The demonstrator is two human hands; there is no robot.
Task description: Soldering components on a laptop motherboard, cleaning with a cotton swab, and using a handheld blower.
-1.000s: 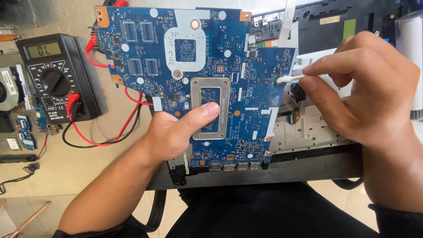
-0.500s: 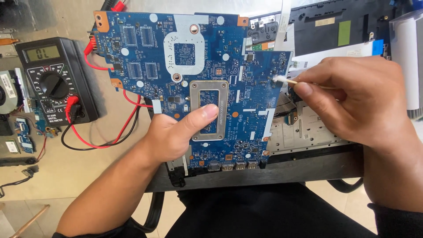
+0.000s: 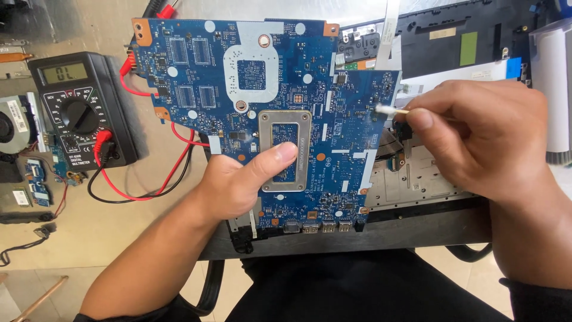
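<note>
A blue laptop circuit board [image 3: 250, 89] lies over an opened laptop base. My left hand [image 3: 238, 182] grips the board's lower part, thumb lying across the metal-framed socket [image 3: 285, 149]. My right hand [image 3: 482, 140] pinches a cotton swab [image 3: 390, 110] between thumb and fingers. The swab's white tip touches the board's right edge.
A black multimeter [image 3: 77, 110] with red and black leads [image 3: 155, 179] sits on the table at left. Small circuit boards [image 3: 36, 179] and a fan [image 3: 12, 128] lie at the far left. The dark laptop casing [image 3: 471, 42] and a white roll [image 3: 551, 89] are at the right.
The swab tip has stayed at the board's right edge while my right hand shifted slightly. My left hand keeps the same grip.
</note>
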